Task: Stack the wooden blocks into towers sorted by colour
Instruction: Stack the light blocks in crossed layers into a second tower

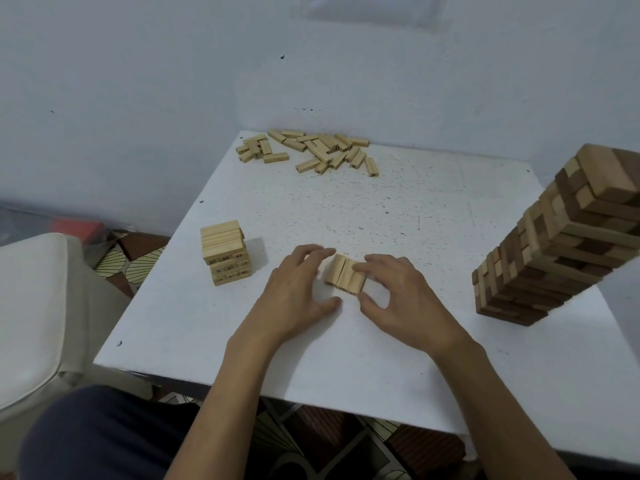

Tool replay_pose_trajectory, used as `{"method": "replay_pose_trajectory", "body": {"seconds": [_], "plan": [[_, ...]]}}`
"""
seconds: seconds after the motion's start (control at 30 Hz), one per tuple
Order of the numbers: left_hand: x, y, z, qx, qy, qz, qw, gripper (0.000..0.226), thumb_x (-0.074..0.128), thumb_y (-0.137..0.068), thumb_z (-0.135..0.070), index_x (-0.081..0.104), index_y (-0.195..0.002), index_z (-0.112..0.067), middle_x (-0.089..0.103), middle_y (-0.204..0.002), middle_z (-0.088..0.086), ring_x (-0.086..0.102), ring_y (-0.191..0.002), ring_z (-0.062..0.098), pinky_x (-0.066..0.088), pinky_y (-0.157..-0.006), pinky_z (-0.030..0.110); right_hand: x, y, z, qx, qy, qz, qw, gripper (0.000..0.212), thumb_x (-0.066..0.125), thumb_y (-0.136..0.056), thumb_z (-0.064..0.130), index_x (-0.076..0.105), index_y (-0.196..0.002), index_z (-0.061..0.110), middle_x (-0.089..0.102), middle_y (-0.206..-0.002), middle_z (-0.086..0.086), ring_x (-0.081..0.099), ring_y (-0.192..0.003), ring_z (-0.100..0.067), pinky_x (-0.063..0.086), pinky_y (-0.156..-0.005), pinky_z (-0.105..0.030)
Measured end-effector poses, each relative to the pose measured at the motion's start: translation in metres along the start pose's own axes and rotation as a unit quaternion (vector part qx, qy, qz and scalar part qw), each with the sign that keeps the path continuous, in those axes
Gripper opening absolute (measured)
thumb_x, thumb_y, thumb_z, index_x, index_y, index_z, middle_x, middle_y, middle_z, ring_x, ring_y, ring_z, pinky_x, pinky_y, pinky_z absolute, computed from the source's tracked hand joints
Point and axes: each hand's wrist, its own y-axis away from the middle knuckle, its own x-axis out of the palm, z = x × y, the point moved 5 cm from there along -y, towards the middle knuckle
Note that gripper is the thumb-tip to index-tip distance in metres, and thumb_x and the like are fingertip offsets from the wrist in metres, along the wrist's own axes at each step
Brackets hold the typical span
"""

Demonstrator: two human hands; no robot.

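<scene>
Pale blue-grey wall (138,98) fills the upper half of the head view, and a white, speckled table (415,209) stands pushed into its corner.

Along the table's far edge lies a loose pile (311,150) of light wooden blocks, scattered at all angles, some showing printed numbers on their ends. On the left side of the table, nearer the person, stands a short tower (225,252) of the same light blocks, its layers crossed and numbers visible on the side faces. At the right edge rises a tall tower (561,244) that mixes dark brown and light blocks.

Near the middle of the table, between the two towers, a row of three blocks (346,277) lies flat, side by side and touching. The left hand (294,292) curls around the row's left side, fingertips at the far end and thumb by the near end. The right hand (405,296) grips it from the right, forefinger laid across the top and thumb at the near end.

Left of the table sits a white cushion (34,306), with a patterned floor (131,254) beyond it and a dark-clothed knee (104,434) at the bottom.
</scene>
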Motion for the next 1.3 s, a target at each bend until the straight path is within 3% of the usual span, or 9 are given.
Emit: {"method": "replay_pose_trajectory", "body": {"seconds": [0.07, 0.13, 0.23, 0.33, 0.5, 0.73, 1.1, 1.23, 1.3], "plan": [[-0.002, -0.007, -0.001, 0.026, 0.006, 0.031, 0.999, 0.065, 0.071, -0.084, -0.024, 0.044, -0.143, -0.026, 0.035, -0.153, -0.007, 0.054, -0.105, 0.006, 0.042, -0.104, 0.033, 0.003, 0.000, 0.000, -0.004, 0.007, 0.015, 1.000, 0.045, 0.070, -0.088, 0.025, 0.060, -0.131, 0.020, 0.054, -0.138, 0.001, 0.046, -0.120, -0.018, 0.032, -0.095, -0.020], [-0.003, -0.013, -0.004, 0.041, -0.011, 0.054, 0.998, 0.060, 0.069, -0.086, -0.019, 0.047, -0.142, -0.023, 0.040, -0.152, -0.004, 0.055, -0.106, 0.007, 0.040, -0.105, 0.029, 0.004, -0.003, 0.002, -0.006, 0.010, 0.015, 1.000, 0.042, 0.070, -0.088, 0.024, 0.062, -0.129, 0.019, 0.056, -0.136, 0.000, 0.049, -0.118, -0.020, 0.032, -0.094, -0.020], [-0.002, -0.019, -0.007, 0.056, -0.008, 0.069, 0.996, 0.052, 0.069, -0.085, -0.015, 0.055, -0.136, -0.017, 0.056, -0.138, -0.002, 0.060, -0.099, 0.009, 0.042, -0.093, 0.019, 0.004, -0.007, 0.003, -0.017, 0.000, 0.016, 1.000, 0.035, 0.069, -0.089, 0.021, 0.066, -0.124, 0.018, 0.059, -0.132, 0.001, 0.052, -0.115, -0.021, 0.039, -0.096, -0.024], [-0.003, -0.022, -0.006, 0.067, -0.011, 0.073, 0.995, 0.045, 0.072, -0.084, -0.018, 0.062, -0.128, -0.018, 0.059, -0.131, -0.006, 0.058, -0.085, -0.001, 0.040, -0.080, 0.005, 0.003, -0.009, 0.003, -0.021, -0.010, 0.026, 0.999, 0.035, 0.071, -0.088, 0.022, 0.067, -0.122, 0.018, 0.060, -0.132, 0.001, 0.053, -0.116, -0.020, 0.045, -0.100, -0.036], [-0.004, -0.021, -0.006, 0.053, 0.020, 0.078, 0.995, 0.047, 0.073, -0.085, -0.024, 0.059, -0.130, -0.026, 0.063, -0.114, -0.013, 0.059, -0.085, 0.001, 0.045, -0.078, 0.014, 0.001, -0.011, -0.001, -0.023, -0.029, 0.037, 0.999, 0.034, 0.072, -0.086, 0.026, 0.068, -0.119, 0.023, 0.060, -0.133, 0.007, 0.054, -0.114, -0.015, 0.049, -0.098, -0.039], [-0.006, -0.013, -0.009, 0.051, 0.022, 0.078, 0.995, 0.055, 0.073, -0.081, -0.021, 0.054, -0.132, -0.028, 0.060, -0.112, -0.013, 0.055, -0.082, -0.003, 0.039, -0.074, 0.005, -0.002, -0.014, 0.007, -0.047, -0.037, 0.043, 0.997, 0.027, 0.072, -0.082, 0.026, 0.065, -0.108, 0.024, 0.062, -0.113, 0.016, 0.052, -0.102, -0.012, 0.049, -0.088, -0.036], [-0.109, 0.030, -0.007, 0.014, -0.031, -0.062, 0.998, 0.066, 0.074, -0.078, -0.036, 0.045, -0.137, -0.040, 0.055, -0.117, -0.024, 0.051, -0.089, -0.002, 0.039, -0.072, 0.010, -0.024, -0.059, 0.101, -0.148, -0.073, 0.076, 0.983, 0.039, 0.070, -0.080, 0.037, 0.057, -0.117, 0.037, 0.057, -0.118, 0.025, 0.049, -0.098, -0.001, 0.042, -0.081, -0.021], [-0.141, 0.034, 0.020, -0.017, -0.038, -0.097, 0.994, 0.069, 0.077, -0.075, -0.039, 0.043, -0.135, -0.044, 0.054, -0.111, -0.033, 0.045, -0.097, 0.002, 0.036, -0.081, 0.014, -0.012, -0.088, 0.134, -0.170, -0.071, 0.097, 0.978, 0.038, 0.072, -0.082, 0.030, 0.057, -0.116, 0.037, 0.057, -0.115, 0.023, 0.047, -0.098, -0.002, 0.038, -0.080, -0.016], [-0.149, 0.033, 0.037, -0.038, -0.035, -0.105, 0.993, 0.070, 0.078, -0.073, -0.045, 0.043, -0.134, -0.046, 0.052, -0.110, -0.038, 0.043, -0.104, 0.006, 0.039, -0.094, 0.027, -0.001, -0.102, 0.143, -0.171, -0.075, 0.111, 0.976, 0.038, 0.072, -0.082, 0.028, 0.057, -0.116, 0.036, 0.058, -0.113, 0.021, 0.047, -0.099, -0.006, 0.036, -0.079, -0.014]]}}
